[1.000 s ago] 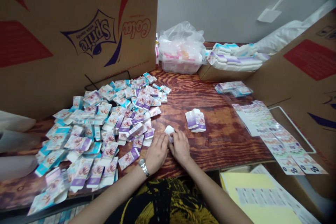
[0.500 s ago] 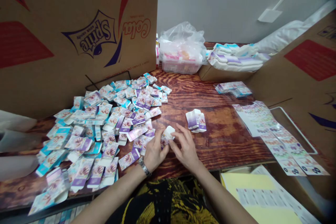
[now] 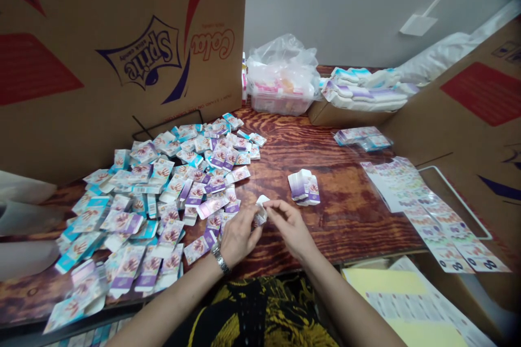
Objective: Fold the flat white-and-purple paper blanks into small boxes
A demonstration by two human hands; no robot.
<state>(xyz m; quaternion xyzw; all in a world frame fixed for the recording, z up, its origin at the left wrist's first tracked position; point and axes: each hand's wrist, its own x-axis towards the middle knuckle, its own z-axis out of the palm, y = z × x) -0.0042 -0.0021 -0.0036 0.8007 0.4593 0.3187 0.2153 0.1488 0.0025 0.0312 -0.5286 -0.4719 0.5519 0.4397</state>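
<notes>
Pinched in left hand and right hand, fingers nearly closed, the box may be creased by overpressing

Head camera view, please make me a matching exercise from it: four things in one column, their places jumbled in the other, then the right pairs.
Things:
1. Small carton
2. Wristwatch
3. Clear plastic bag
4. Yellow sheet

Places:
A. At the far side of the wooden table
B. Low on the right of the picture
C. Between the left hand and the right hand
D. Around the left wrist

Right pairs: 1-C, 2-D, 3-A, 4-B
</notes>
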